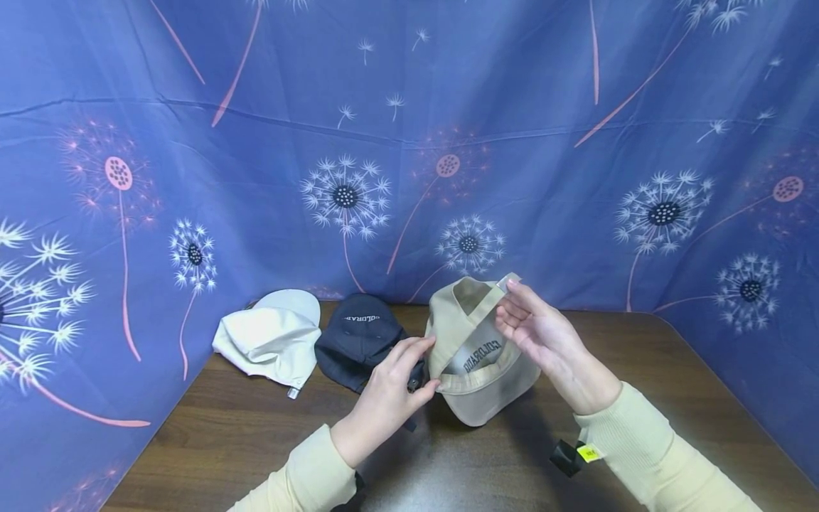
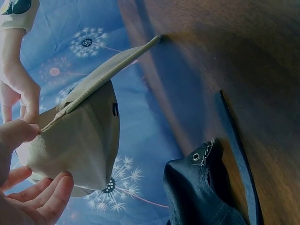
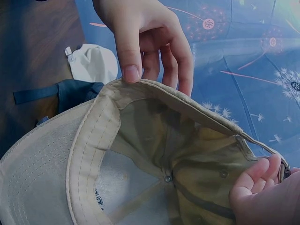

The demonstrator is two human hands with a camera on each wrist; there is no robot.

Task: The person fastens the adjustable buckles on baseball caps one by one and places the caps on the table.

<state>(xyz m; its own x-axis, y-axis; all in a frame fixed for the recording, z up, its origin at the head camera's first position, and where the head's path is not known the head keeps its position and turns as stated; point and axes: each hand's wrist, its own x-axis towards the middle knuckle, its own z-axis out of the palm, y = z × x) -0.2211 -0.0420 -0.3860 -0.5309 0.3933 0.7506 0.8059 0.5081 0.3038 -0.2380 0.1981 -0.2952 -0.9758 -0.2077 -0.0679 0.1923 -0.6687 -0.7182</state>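
Both hands hold a beige baseball cap (image 1: 454, 320) above the table, its inside and back opening turned toward me and its brim low. My left hand (image 1: 390, 391) pinches the cap's left edge; in the right wrist view the left thumb (image 3: 131, 72) presses on the sweatband rim with the fingers outside. My right hand (image 1: 544, 334) pinches the end of the back strap (image 1: 489, 302) near its buckle. Through the opening, mirrored dark lettering shows on the front panel. A black cap (image 1: 361, 334) lies just left of the beige one, partly covered by my left hand.
A white cap (image 1: 269, 338) lies at the table's left side, beside the black cap. The brown wooden table (image 1: 256, 441) meets a blue dandelion-print cloth (image 1: 544, 178) at the back and sides. A black band with a yellow tag (image 1: 589, 453) hangs by the right sleeve.
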